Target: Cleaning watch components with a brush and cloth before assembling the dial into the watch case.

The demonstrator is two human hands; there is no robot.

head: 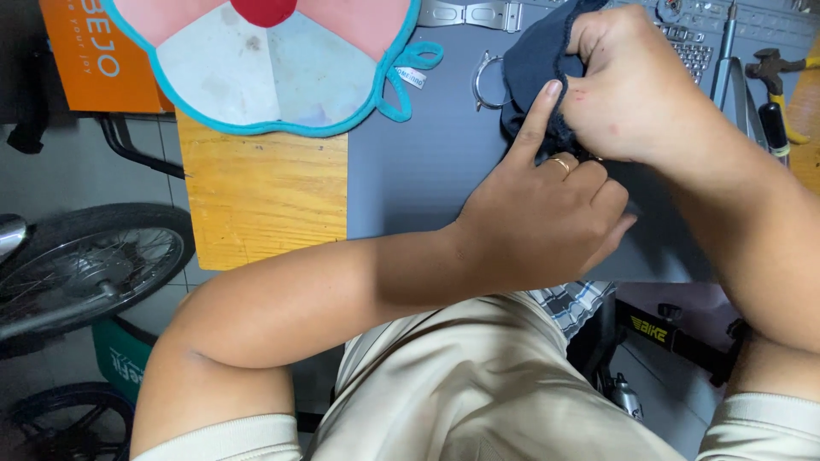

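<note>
A beige shirt (478, 393) fills the foreground, nearest the lens, as a person bends over a grey worktop (427, 162). The left hand (547, 218) lies on the worktop with most fingers curled in, a ring on one, and the index finger stretched up to press on a dark blue cloth (534, 60). The right hand (636, 85) sits just above it, fingers closed around a bunched fold of that same cloth, which rests on the worktop near its far edge. A thin metal ring (484, 81) lies touching the cloth on its left side. Further left, a pink, white and teal padded mat (273, 60) overlaps a bare wooden board (265, 196). Hand tools (773, 85) lie at the far right of the worktop. A bicycle wheel (85, 269) stands on the tiled floor at left.
</note>
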